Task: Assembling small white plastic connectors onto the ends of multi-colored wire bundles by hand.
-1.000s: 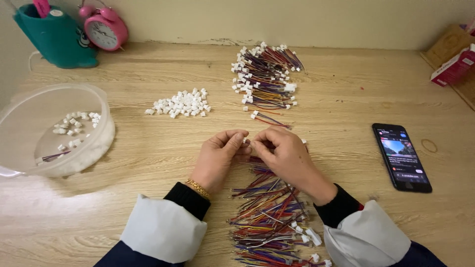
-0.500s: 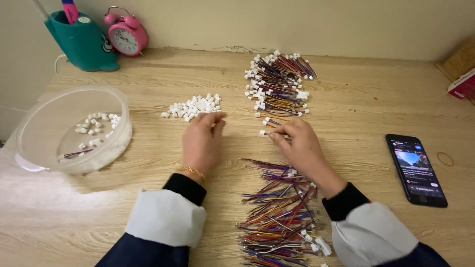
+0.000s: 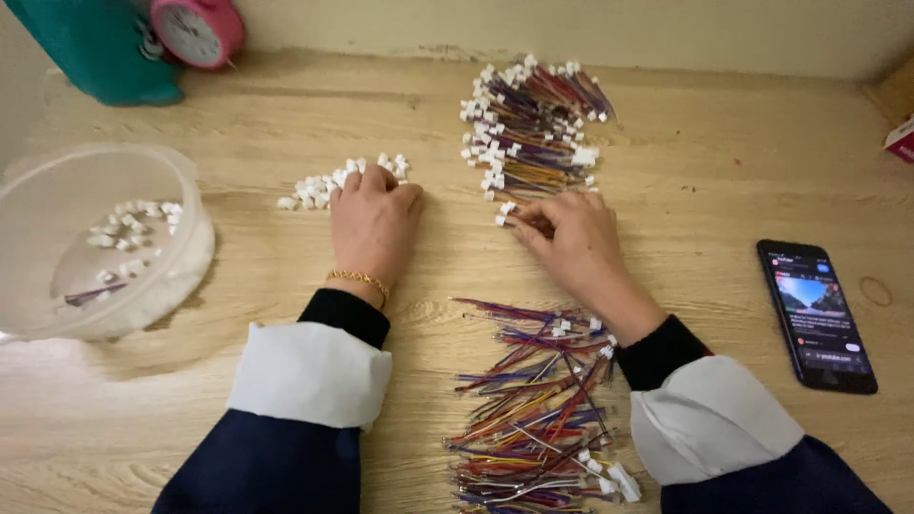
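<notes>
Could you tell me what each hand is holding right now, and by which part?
The left hand rests on the white connectors; no hold shows. The right hand fingers a wire lead near its white plug.

A dark phone [image 3: 817, 316] lies flat at the right — screen lit; a red-and-white package [image 3: 901, 140] pokes in beyond.

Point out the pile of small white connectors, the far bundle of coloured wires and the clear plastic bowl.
pile of small white connectors [image 3: 319, 187], head view, on the loose pieces left of the left hand.
far bundle of coloured wires [image 3: 543, 124], head view, on its middle strands.
clear plastic bowl [image 3: 195, 243], head view, on its right-hand rim.
</notes>
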